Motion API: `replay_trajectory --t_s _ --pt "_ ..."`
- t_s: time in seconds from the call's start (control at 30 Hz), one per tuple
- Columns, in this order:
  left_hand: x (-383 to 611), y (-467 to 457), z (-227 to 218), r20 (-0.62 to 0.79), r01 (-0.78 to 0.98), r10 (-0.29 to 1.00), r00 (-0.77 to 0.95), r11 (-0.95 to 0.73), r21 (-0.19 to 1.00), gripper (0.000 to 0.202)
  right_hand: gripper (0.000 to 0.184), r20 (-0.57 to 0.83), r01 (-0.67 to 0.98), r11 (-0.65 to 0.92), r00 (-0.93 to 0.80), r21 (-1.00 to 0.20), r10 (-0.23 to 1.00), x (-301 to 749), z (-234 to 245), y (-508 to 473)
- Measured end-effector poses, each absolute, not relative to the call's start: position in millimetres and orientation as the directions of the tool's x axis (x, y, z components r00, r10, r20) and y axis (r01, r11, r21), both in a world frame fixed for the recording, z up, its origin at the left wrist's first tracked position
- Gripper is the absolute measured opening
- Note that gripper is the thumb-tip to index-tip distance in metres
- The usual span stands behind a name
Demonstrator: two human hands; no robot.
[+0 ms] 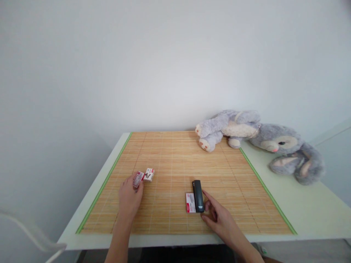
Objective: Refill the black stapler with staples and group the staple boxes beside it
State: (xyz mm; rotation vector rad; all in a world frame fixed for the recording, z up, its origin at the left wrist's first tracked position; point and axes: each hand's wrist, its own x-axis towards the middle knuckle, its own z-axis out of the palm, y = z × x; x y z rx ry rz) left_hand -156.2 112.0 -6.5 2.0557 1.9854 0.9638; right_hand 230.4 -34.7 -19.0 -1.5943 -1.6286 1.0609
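Note:
My left hand [129,195] is closed around a small red-and-white box [138,179], thumb on its right side and fingers on its left. Another small white box [149,174] with a dark picture on it lies just to the right, against the first. A black stapler [198,196] rests lengthwise on the mat, and a red-and-white box [190,202] sits along its left side. At the stapler's right is my right hand [218,216], fingers apart and partly curled. Its index fingertip and thumb are at the stapler's edge; whether they touch it I cannot tell.
A bamboo mat [175,157] with green edges covers much of the white table [307,208]. A grey plush rabbit [279,138] lies along the back right, its feet on the mat. Behind is a plain wall [164,73]. A blurred white cable [33,233] shows at lower left.

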Motion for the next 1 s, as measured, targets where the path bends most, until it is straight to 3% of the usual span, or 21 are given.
replay_trajectory --t_s 0.3,0.57,1.0 --pt "-123.3 83.4 -3.9 0.355 0.792 0.935 0.005 -0.220 0.570 0.044 0.083 -0.095 0.483 -0.047 -0.076 -0.874 0.993 230.1 -23.1 -33.5" --pt "-94.8 68.7 -7.5 0.274 0.705 0.949 0.156 -0.302 0.642 0.047 0.081 -0.101 0.488 -0.051 -0.077 -0.871 0.992 228.0 -16.7 -32.3" --pt "-51.3 57.6 -3.7 0.166 0.599 0.952 0.258 -0.292 0.745 0.054 0.078 -0.080 0.489 -0.034 -0.073 -0.872 0.994 226.9 -15.1 -31.5"
